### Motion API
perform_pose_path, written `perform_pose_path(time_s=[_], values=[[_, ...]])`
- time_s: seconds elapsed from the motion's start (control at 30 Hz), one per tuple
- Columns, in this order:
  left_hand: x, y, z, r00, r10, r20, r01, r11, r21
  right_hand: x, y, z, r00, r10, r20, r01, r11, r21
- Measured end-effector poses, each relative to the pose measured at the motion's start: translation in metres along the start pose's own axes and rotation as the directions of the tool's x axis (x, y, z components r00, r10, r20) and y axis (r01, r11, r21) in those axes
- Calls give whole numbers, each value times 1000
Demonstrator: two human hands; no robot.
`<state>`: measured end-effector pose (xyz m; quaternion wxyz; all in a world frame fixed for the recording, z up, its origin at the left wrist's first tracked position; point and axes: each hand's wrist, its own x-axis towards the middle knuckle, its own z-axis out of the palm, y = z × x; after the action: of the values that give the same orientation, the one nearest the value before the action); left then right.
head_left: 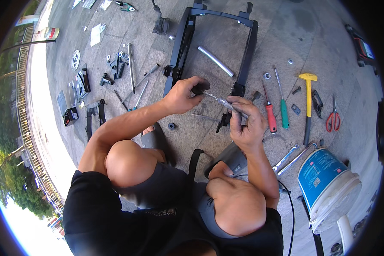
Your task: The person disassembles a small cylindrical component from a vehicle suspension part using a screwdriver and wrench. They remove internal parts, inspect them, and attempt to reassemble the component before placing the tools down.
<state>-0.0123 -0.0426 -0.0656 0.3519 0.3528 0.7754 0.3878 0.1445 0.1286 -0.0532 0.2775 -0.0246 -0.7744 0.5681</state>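
Spreading under the held rod, grey paving lies outdoors, railing beyond.

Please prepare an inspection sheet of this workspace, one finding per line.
Surface: grey stone paving; black frame on it, ahead.
Job's things: slim metal piece, exact kind unclear.
Clutter: yellow hammer, red-handled scissors, green-handled screwdriver and bucket, all right; small dark parts, left.
Hands: left hand and right hand both grip the slim metal piece.
Cables: thin black cable, left of the bucket.
Surroundings: railing and trees, left edge.
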Motion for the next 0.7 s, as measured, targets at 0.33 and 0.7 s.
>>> perform_pose_path(time_s=[0.33, 0.7], values=[[-6, -5, -3, 934, 349, -80, -358, 903, -238, 23, -48, -7, 968, -206, 145, 222, 970, -100], [-15, 11, -7, 953, 268, -140, -298, 908, -294, 34, -69, -8, 918, -283, 276, 322, 941, -107]])
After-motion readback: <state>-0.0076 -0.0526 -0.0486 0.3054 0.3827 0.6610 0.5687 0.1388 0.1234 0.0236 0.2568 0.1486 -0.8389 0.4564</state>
